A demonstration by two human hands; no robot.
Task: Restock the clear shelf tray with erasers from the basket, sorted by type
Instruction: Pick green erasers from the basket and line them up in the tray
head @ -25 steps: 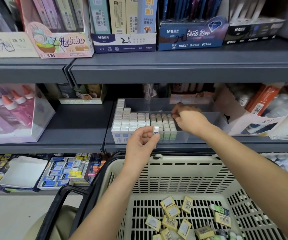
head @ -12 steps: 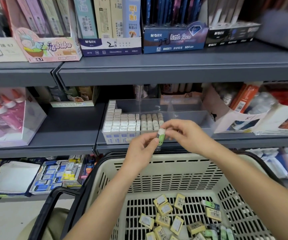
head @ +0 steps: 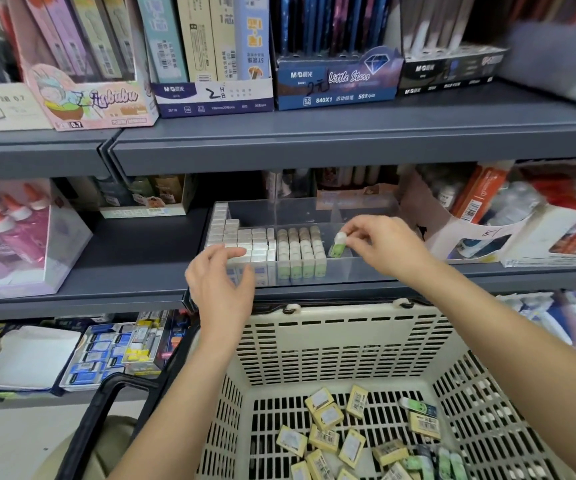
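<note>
a: what is hidden or hard to make out?
b: the tray's (head: 359,271) front left corner is covered by the left hand (head: 222,285), loosely spread, nothing held. packets (head: 348,178) behind the tray are lost in shadow.
a: where is the eraser found?
b: a green eraser (head: 337,244) is pinched, tilted, by the right hand (head: 388,249), just beside the right edge of the green rows (head: 302,252) in the tray.
a: what else is seen?
b: white erasers (head: 255,240) are packed at the tray's left end; yellow erasers (head: 328,415) are scattered in the basket (head: 342,344) below the shelf (head: 134,251) edge.
a: any writing?
b: "little stars" and "840x1" are read on a blue box (head: 338,83).
</note>
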